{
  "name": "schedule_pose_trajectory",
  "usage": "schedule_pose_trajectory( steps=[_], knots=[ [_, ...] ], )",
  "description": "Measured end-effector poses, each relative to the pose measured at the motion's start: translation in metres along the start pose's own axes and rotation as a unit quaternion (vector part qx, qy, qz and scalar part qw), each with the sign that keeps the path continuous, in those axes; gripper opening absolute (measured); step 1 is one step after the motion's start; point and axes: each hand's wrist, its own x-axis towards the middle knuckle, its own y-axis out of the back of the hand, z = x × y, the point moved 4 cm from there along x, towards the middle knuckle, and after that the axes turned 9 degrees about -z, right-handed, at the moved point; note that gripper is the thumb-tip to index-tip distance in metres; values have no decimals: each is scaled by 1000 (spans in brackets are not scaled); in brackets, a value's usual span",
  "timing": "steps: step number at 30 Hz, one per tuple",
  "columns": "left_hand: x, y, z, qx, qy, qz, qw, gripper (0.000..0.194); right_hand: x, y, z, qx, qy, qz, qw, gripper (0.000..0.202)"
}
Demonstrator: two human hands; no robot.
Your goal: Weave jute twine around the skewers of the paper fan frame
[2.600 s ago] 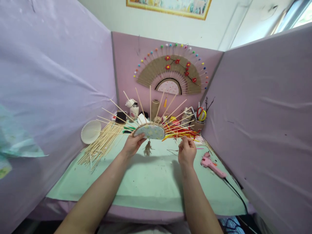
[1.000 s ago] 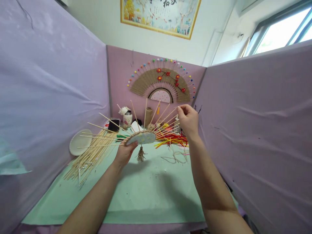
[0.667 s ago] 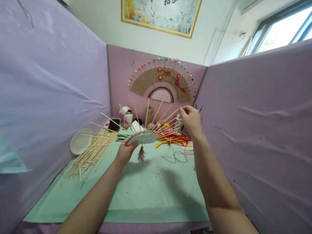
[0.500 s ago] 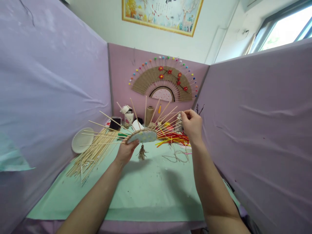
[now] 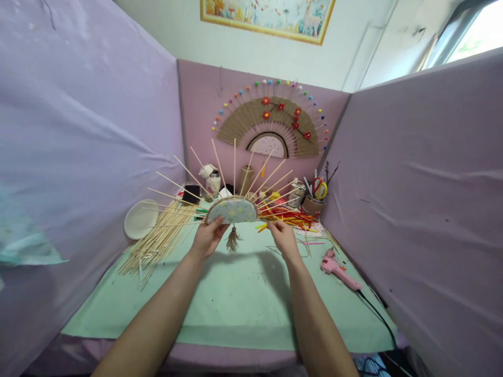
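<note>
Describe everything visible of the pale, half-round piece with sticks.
The pale blue, yellow-patterned half-disc, apparently fabric, is held above the pale green table, flat side down. Tan, cord-like trim follows its curved edge, where thin, wooden-looking sticks fan outward. A frayed, tan, twine-like tassel hangs below. The bare left hand grips its lower left end; the right hand is near its right end, contact unclear.

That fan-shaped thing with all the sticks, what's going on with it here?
A person's left hand grips a half-round patterned piece at its lower left edge. The right hand is near its right corner, fingers drawn together; anything between them is too small to tell. Thin sticks fan out from the curved edge, and a tassel hangs below. Loose sticks lie to the left on the green cloth, a pink glue gun to the right; a larger flowered fan hangs behind.
</note>
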Motion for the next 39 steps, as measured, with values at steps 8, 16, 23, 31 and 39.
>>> schedule_pose_trajectory(
  steps=[8,16,23,31,39],
  knots=[
    [2,2,-2,3,8,-15,1000,46,0,15,29,33,-31,9,999,35],
    [2,6,-5,-18,25,-27,999,41,-6,10,9,123,25,-3,992,37],
    [2,8,-6,-26,40,-32,998,41,-25,-14,-14,163,9,-223,961,24],
    [0,5,-8,-37,42,-45,997,43,-42,-27,-25,201,19,-359,911,28],
    [2,10,-8,-35,49,-33,998,44,-45,-11,-24,415,11,-348,841,26]
  ],
)
